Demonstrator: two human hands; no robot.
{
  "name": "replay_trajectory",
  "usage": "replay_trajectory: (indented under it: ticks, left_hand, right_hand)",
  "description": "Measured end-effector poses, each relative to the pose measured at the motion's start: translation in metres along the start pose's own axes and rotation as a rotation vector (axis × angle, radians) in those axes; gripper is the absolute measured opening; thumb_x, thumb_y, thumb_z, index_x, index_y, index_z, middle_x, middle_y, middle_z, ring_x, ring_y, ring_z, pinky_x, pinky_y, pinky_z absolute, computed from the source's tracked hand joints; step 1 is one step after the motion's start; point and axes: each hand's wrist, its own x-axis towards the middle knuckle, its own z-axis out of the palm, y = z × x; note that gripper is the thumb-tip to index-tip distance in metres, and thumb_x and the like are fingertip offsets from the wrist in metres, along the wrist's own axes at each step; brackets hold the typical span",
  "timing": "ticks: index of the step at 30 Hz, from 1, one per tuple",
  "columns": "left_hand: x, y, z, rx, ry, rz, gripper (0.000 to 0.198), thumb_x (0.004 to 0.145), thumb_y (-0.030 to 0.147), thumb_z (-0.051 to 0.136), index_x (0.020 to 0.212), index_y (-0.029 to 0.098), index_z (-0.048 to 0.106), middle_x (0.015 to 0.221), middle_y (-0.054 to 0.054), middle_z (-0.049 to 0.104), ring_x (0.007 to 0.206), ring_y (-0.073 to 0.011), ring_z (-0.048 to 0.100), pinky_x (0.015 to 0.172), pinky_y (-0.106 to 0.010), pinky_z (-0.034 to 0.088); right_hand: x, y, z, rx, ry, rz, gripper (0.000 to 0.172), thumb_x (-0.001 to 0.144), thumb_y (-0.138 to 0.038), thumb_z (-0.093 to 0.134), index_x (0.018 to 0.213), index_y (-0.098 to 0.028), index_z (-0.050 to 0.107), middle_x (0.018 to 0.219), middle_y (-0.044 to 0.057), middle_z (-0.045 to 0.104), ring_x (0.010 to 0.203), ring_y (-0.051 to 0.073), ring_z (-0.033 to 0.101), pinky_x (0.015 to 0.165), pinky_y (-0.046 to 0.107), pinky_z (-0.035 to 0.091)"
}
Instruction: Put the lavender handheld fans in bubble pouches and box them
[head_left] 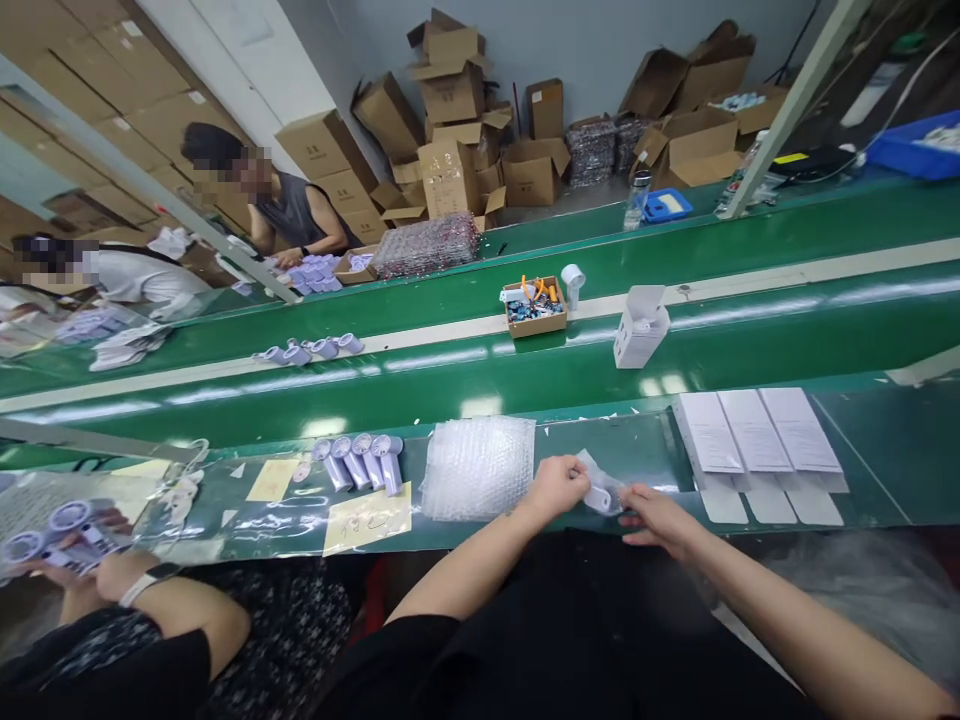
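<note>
Between my hands is a translucent plastic bag [589,465] around a pale, rounded piece, perhaps the handle of a handheld fan; its other end is hard to make out. My left hand [559,485] is closed on the bag's left side. At the opposite side, the fingertips of my right hand [656,515] pinch the bag's edge. Left of my left hand lies a stack of bubble wrap bags [480,470]. Farther left, several lavender handheld fans [386,462] lie in a row. White boxes [727,435] with their flaps out lie beyond my right hand.
An open white box [641,328] and a small carton of parts [536,320] stand on the green conveyor [442,370]. A co-worker at left holds fans [71,517]. Another person works across the line. A paper note [367,520] lies near the bench edge.
</note>
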Motion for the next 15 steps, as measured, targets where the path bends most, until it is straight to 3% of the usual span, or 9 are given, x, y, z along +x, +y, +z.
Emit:
replay_trajectory:
  ticks: [3, 5, 7, 8, 10, 11, 12, 13, 15]
  left_hand:
    - [-0.003, 0.011, -0.024, -0.161, -0.032, -0.079, 0.015, 0.066, 0.021, 0.057, 0.074, 0.014, 0.068, 0.059, 0.001, 0.059, 0.054, -0.0111, 0.049, 0.052, -0.022, 0.038]
    - [-0.006, 0.021, -0.035, -0.346, -0.036, -0.060, 0.016, 0.065, 0.023, 0.058, 0.074, 0.014, 0.068, 0.057, 0.001, 0.058, 0.051, -0.0094, 0.046, 0.050, -0.021, 0.035]
    - [-0.007, 0.031, -0.040, -0.558, -0.026, -0.028, 0.016, 0.063, 0.026, 0.061, 0.071, 0.013, 0.067, 0.056, 0.001, 0.056, 0.051, -0.0086, 0.045, 0.050, -0.021, 0.034]
    - [-0.007, 0.034, -0.040, -0.629, -0.029, -0.017, 0.015, 0.062, 0.027, 0.062, 0.068, 0.013, 0.066, 0.055, 0.001, 0.055, 0.051, -0.0083, 0.045, 0.051, -0.021, 0.034]
    - [-0.005, 0.036, -0.033, -0.710, -0.074, -0.030, 0.015, 0.061, 0.028, 0.063, 0.064, 0.013, 0.063, 0.053, 0.002, 0.053, 0.049, -0.0079, 0.043, 0.050, -0.021, 0.034]
    - [-0.005, 0.036, -0.028, -0.728, -0.101, -0.046, 0.015, 0.061, 0.028, 0.064, 0.063, 0.013, 0.062, 0.052, 0.002, 0.052, 0.049, -0.0078, 0.043, 0.050, -0.021, 0.033]
    - [-0.004, 0.034, -0.022, -0.740, -0.119, -0.060, 0.017, 0.062, 0.029, 0.064, 0.062, 0.013, 0.061, 0.052, 0.001, 0.052, 0.049, -0.0079, 0.043, 0.050, -0.021, 0.033]
    - [-0.004, 0.032, -0.015, -0.745, -0.128, -0.070, 0.019, 0.065, 0.032, 0.063, 0.063, 0.013, 0.061, 0.053, 0.001, 0.052, 0.049, -0.0083, 0.044, 0.050, -0.021, 0.033]
    - [-0.006, 0.026, -0.005, -0.716, -0.139, -0.063, 0.027, 0.071, 0.040, 0.060, 0.068, 0.013, 0.061, 0.058, -0.001, 0.054, 0.053, -0.0103, 0.048, 0.054, -0.023, 0.038]
  right_hand:
    - [-0.018, -0.021, -0.020, -0.180, 0.023, -0.159, 0.019, 0.071, -0.034, 0.067, 0.061, -0.021, 0.057, 0.070, 0.000, 0.059, 0.065, 0.015, 0.057, 0.055, 0.027, 0.054]
    - [-0.028, -0.039, -0.029, -0.356, 0.012, -0.328, 0.020, 0.076, -0.039, 0.062, 0.066, -0.022, 0.062, 0.094, 0.005, 0.062, 0.083, 0.020, 0.060, 0.064, 0.031, 0.056]
    - [-0.035, -0.054, -0.034, -0.514, -0.016, -0.486, 0.020, 0.077, -0.041, 0.062, 0.085, -0.024, 0.067, 0.129, 0.009, 0.051, 0.114, 0.029, 0.051, 0.079, 0.037, 0.054]
    - [-0.038, -0.059, -0.036, -0.567, -0.059, -0.531, 0.030, 0.074, -0.041, 0.066, 0.101, -0.026, 0.065, 0.142, 0.008, 0.038, 0.128, 0.031, 0.039, 0.087, 0.039, 0.051]
    - [-0.038, -0.062, -0.036, -0.655, -0.242, -0.563, 0.074, 0.064, -0.037, 0.076, 0.132, -0.031, 0.047, 0.155, 0.006, 0.012, 0.140, 0.033, 0.017, 0.095, 0.042, 0.045]
    - [-0.036, -0.059, -0.034, -0.680, -0.353, -0.562, 0.093, 0.058, -0.035, 0.080, 0.140, -0.032, 0.036, 0.156, 0.007, 0.005, 0.141, 0.034, 0.012, 0.095, 0.042, 0.044]
    - [-0.033, -0.054, -0.031, -0.682, -0.437, -0.565, 0.103, 0.053, -0.033, 0.083, 0.142, -0.032, 0.031, 0.156, 0.008, 0.007, 0.140, 0.035, 0.014, 0.094, 0.042, 0.046]
    - [-0.028, -0.048, -0.026, -0.666, -0.468, -0.585, 0.102, 0.052, -0.031, 0.083, 0.141, -0.030, 0.034, 0.154, 0.011, 0.017, 0.138, 0.035, 0.021, 0.092, 0.041, 0.047]
    - [-0.015, -0.035, -0.015, -0.597, -0.344, -0.645, 0.070, 0.060, -0.027, 0.076, 0.126, -0.025, 0.052, 0.133, 0.011, 0.049, 0.122, 0.031, 0.046, 0.087, 0.038, 0.049]
